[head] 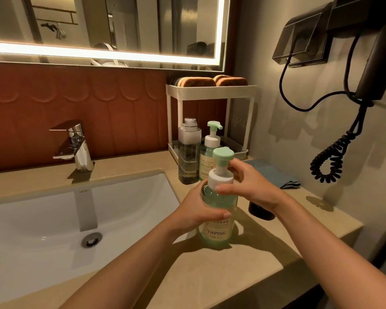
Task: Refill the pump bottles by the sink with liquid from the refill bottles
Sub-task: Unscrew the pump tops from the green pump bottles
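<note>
A green pump bottle (216, 228) labelled YAPING stands on the beige counter (265, 253) right of the sink. My left hand (198, 208) grips its body from the left. My right hand (252, 186) holds the white pump collar (221, 178) under the green pump head, fingers curled round it. Behind stands a second green pump bottle (210, 152) with its pump on. Beside that is a clear refill bottle (188, 152), uncapped and holding clear liquid. A black cap (260, 211) lies on the counter under my right wrist.
The white sink basin (42, 230) with a chrome tap (76, 146) fills the left. A white two-tier rack (210, 90) with sponges stands in the back corner. A blue cloth (274, 172) lies by the wall. A black hairdryer with coiled cord (334, 157) hangs on the right wall.
</note>
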